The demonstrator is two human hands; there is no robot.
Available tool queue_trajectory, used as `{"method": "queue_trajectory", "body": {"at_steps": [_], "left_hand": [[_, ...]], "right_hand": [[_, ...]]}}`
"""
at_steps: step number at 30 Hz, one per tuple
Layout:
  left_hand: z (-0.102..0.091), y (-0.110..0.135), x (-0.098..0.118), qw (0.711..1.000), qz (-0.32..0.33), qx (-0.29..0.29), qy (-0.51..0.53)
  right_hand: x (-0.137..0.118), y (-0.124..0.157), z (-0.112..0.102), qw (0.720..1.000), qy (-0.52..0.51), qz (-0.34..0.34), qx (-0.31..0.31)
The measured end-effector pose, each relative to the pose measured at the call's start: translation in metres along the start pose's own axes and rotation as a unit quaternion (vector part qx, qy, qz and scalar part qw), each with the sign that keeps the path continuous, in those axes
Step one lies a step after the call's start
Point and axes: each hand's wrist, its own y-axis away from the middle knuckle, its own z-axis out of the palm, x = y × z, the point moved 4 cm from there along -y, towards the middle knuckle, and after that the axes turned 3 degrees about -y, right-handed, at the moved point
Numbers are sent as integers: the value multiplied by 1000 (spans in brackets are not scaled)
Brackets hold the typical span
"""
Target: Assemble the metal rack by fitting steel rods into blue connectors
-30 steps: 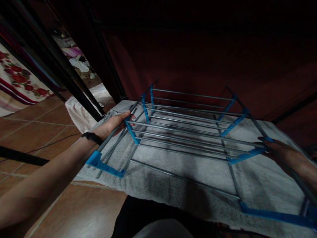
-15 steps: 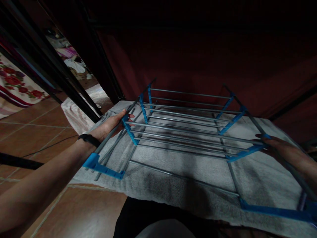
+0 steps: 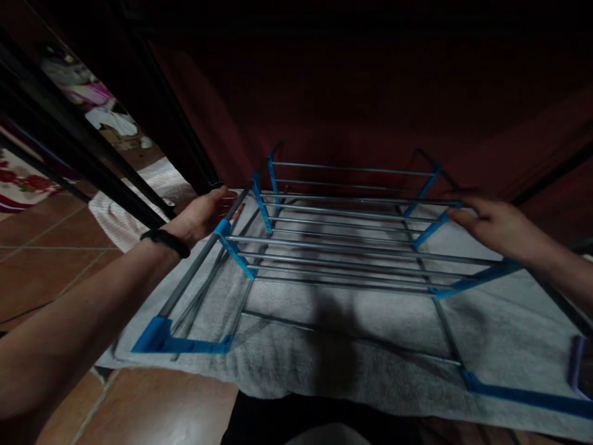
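A folding drying rack (image 3: 343, 247) with grey metal rods and blue plastic joints lies low over a grey towel (image 3: 370, 334). My left hand (image 3: 201, 215), a black band on its wrist, is closed round the rack's left side bar near a blue joint. My right hand (image 3: 491, 222) rests on the right side bar by the far blue joint, with its fingers curled over the bar. The rack's far end tilts up toward a dark red wall.
Brown floor tiles (image 3: 152, 408) lie in front and to the left. Black slanting bars (image 3: 83, 154) stand at the left, with a pale cloth (image 3: 134, 210) behind them. A dark red surface (image 3: 352, 99) closes off the back. A dark garment edge shows at the bottom.
My right hand has moved up along the right bar toward the far end. My left hand has slid slightly further along the left bar. The view has shifted to the right.
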Motion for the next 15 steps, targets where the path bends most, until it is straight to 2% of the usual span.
{"method": "queue_trajectory", "body": {"at_steps": [3,6,8,12,15], "left_hand": [[12,-33,12,999,25,8,-23],[22,-62,15,999,19,0,-42],[27,-78,14,998,10,-3,-64],[34,-95,11,996,-17,9,-86],[40,-96,7,998,-35,-15,-59]], "right_hand": [[-71,-42,49,992,-26,-78,-97],[-134,-76,102,976,-2,-155,-153],[-168,-94,132,969,7,-180,-170],[-223,-119,175,958,24,-249,-141],[-244,-131,200,949,32,-269,-161]]}}
